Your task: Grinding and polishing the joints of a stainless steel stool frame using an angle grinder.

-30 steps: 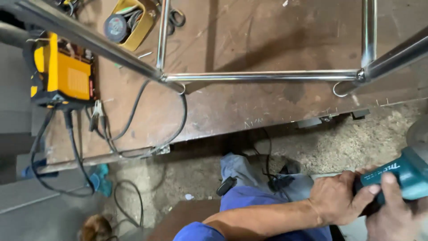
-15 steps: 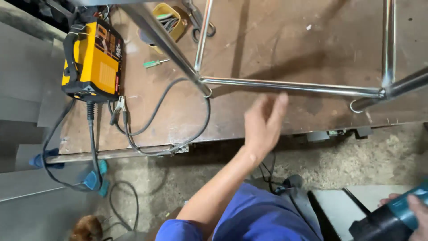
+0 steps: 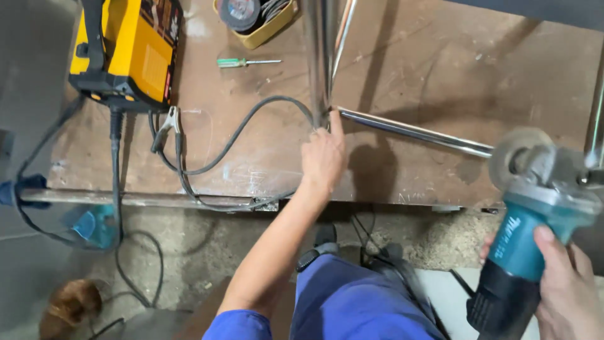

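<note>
My left hand [image 3: 323, 157] sits near the middle of the frame, reaching up across the brown metal table [image 3: 440, 69] to the corner where the steel frame's upright tube [image 3: 319, 56] meets the horizontal tube [image 3: 415, 132]. The index finger is stretched out and its tip touches that joint; the other fingers are loosely curled, gripping nothing. From the fingertip the horizontal tube runs away to the right and slightly down the frame, its long axis pointing toward the lower right, where the grinder waits.

My right hand [image 3: 566, 283] is in the lower right corner, clenched around the dark grip of the teal angle grinder [image 3: 535, 214]. The grinder's disc end points up, close to the right end of the horizontal tube but apart from it, and well apart from the joint. So the left hand is the nearer one to the joint by far.

At upper left stands a yellow welding machine [image 3: 126, 50], its black cable [image 3: 239, 132] looping across the table toward my left hand, with a green-handled screwdriver [image 3: 245, 62] just above it.
</note>
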